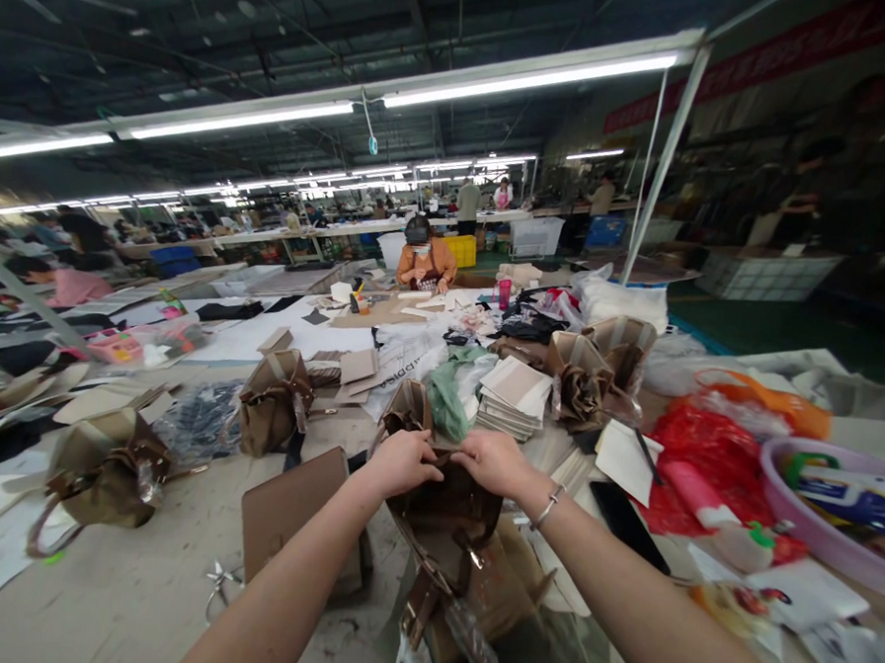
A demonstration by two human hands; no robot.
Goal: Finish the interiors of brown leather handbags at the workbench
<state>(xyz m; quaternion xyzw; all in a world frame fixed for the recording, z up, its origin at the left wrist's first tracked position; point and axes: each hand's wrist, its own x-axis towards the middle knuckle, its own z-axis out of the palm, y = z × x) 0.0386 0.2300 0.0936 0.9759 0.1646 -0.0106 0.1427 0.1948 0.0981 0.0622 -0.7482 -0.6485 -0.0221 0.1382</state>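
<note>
A brown handbag (451,525) stands in front of me on the worktable, its metal-fitted straps hanging toward me. My left hand (407,463) pinches the bag's upper edge from the left, fingers closed. From the right, my right hand (493,463) grips the same edge, thumb and fingers pressed together, a bracelet on its wrist. The two hands are a short gap apart. Left of the bag lies a flat brown panel (296,507), partly covered by my left forearm. Small scissors (222,582) rest beside that forearm.
More brown bags (276,402) stand left and right. Behind my right hand is a stack of beige sheets (513,395). A black phone (629,524), red plastic bag (717,465) and purple basin (798,469) crowd the right side. A person (427,261) sits across the table.
</note>
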